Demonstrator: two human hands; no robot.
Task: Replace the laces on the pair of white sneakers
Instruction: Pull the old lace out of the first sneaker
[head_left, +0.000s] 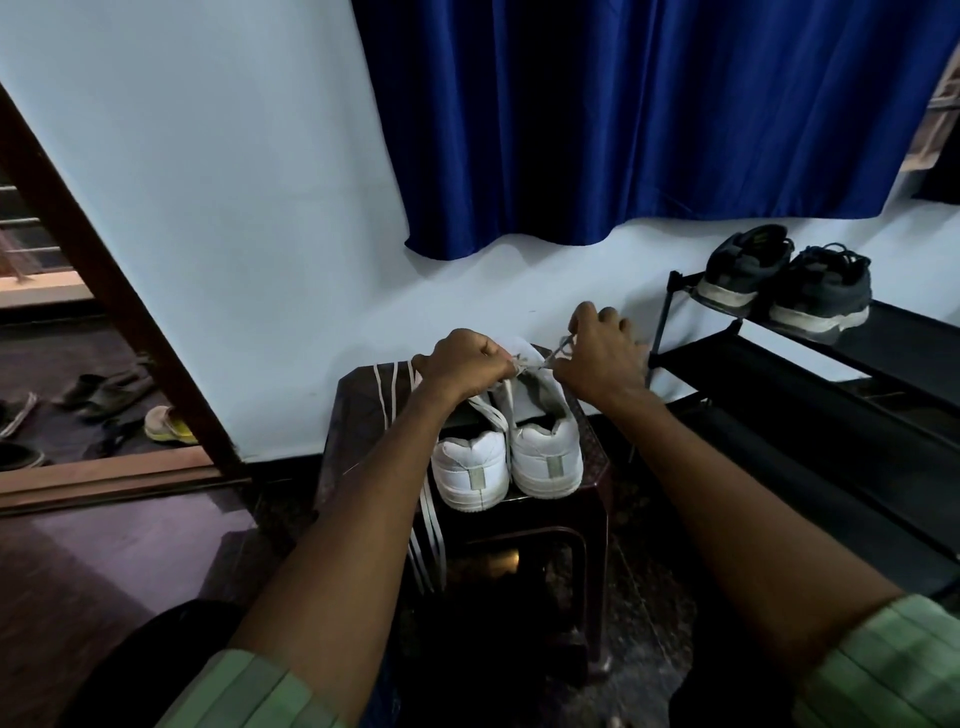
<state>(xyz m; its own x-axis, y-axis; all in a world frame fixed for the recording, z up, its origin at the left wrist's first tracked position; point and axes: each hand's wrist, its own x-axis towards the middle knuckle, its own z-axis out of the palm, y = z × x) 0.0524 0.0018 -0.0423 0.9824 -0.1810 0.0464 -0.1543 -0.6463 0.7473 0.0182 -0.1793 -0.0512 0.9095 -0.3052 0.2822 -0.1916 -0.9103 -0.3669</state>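
White leather low-top sneakers (506, 457) stand heels toward the viewer on a dark plastic stool (592, 470), long axes pointing away, while left hand (465, 364) and right hand (597, 351) each pinch the grey lace (558, 349) over the right-hand shoe's throat.

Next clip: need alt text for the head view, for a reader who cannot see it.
Both hands, left hand and right hand, pinch a white lace over the right-hand shoe of a pair of white sneakers standing heels-toward-camera on a dark plastic stool. Loose white laces hang over the stool's left side.
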